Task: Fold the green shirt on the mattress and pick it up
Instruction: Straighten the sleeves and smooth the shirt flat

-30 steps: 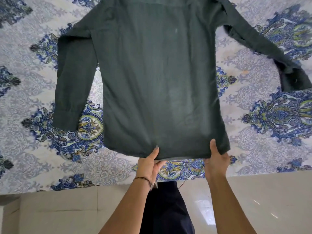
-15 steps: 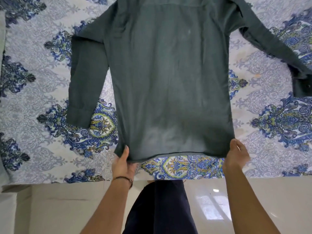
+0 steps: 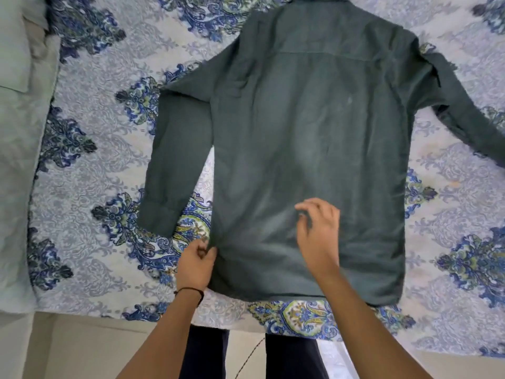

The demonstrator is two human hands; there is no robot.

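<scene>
The dark green long-sleeved shirt (image 3: 308, 149) lies spread back-up on the mattress (image 3: 103, 149), which has a blue and white patterned sheet. The collar points away from me. One sleeve hangs down along the left side and the other stretches off to the right. My left hand (image 3: 195, 266) pinches the shirt's left side edge near the hem. Over the lower middle of the shirt is my right hand (image 3: 318, 231), its fingers curled and apart, slightly blurred, with nothing held.
A pale green pillow or blanket (image 3: 16, 132) lies along the left side of the mattress. The mattress front edge runs just past the shirt hem, with a tiled floor (image 3: 68, 348) and my dark trousers (image 3: 207, 351) below it.
Both hands left the hem corners. My left hand moved up to the shirt's left side edge, and my right hand moved inward over the lower middle. The view shifted so the collar shows.
</scene>
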